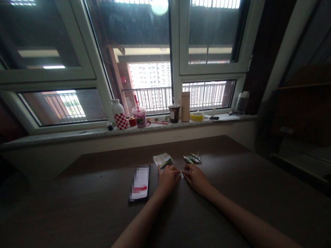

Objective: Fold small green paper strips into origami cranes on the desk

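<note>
Between my fingertips, low on the brown table, is a small pale piece of folded paper (182, 175). My left hand (168, 177) pinches it from the left, and my right hand (197, 179) has its fingers closed on it from the right. Much of the paper is hidden by my fingers. Just beyond my left hand lies a stack of printed paper sheets (161, 159). Several small folded paper figures with pointed tips (192, 158) form a pile past my right hand.
Left of my left hand lies a phone (139, 183) with its screen lit and blurred. The windowsill behind the table (232, 165) bears a checked bottle (120, 115), a pink cup (139, 117), a dark drink cup (174, 113), a tan flask (185, 106) and yellow tape (197, 117).
</note>
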Available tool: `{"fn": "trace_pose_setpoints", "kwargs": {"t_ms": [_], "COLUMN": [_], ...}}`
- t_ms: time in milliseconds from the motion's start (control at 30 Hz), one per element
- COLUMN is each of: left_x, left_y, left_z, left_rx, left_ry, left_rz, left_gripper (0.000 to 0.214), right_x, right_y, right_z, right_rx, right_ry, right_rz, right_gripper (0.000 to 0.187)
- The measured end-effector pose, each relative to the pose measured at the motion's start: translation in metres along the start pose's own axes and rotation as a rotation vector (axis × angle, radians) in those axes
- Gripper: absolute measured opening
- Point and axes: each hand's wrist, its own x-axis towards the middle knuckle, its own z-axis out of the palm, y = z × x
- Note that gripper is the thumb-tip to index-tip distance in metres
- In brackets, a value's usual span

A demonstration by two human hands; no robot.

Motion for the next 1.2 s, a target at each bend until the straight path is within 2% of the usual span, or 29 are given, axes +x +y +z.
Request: {"fn": "trace_pose_setpoints", "kwargs": {"t_ms": [200,367,667,1200], "left_x": [0.002,0.003,0.002,0.002], "left_y": [-0.002,-0.004,-0.004,-0.005], "left_z": [0.000,-0.002,-0.006,-0.004], "left_rx": [0.021,0.085,0.212,0.210], "left_ry": [-0.014,-0.025,0.045,0.050], "left_rz": [-0.013,0.048,0.122,0.082], "left_gripper": [0.022,0.023,0.023,0.023], "right_x": [0.000,0.000,0.003,0.003], "right_y": [0.000,-0.002,0.002,0.007], "right_z": [0.000,-0.002,0.005,0.011], "right_rx": [0.031,0.079,0.152,0.150], "right_ry": [-0.022,-0.020,0.011,0.040], "right_rz": [0.018,0.046,0.089,0.089], "right_gripper": [0.025,0.026,0.021,0.017]}}
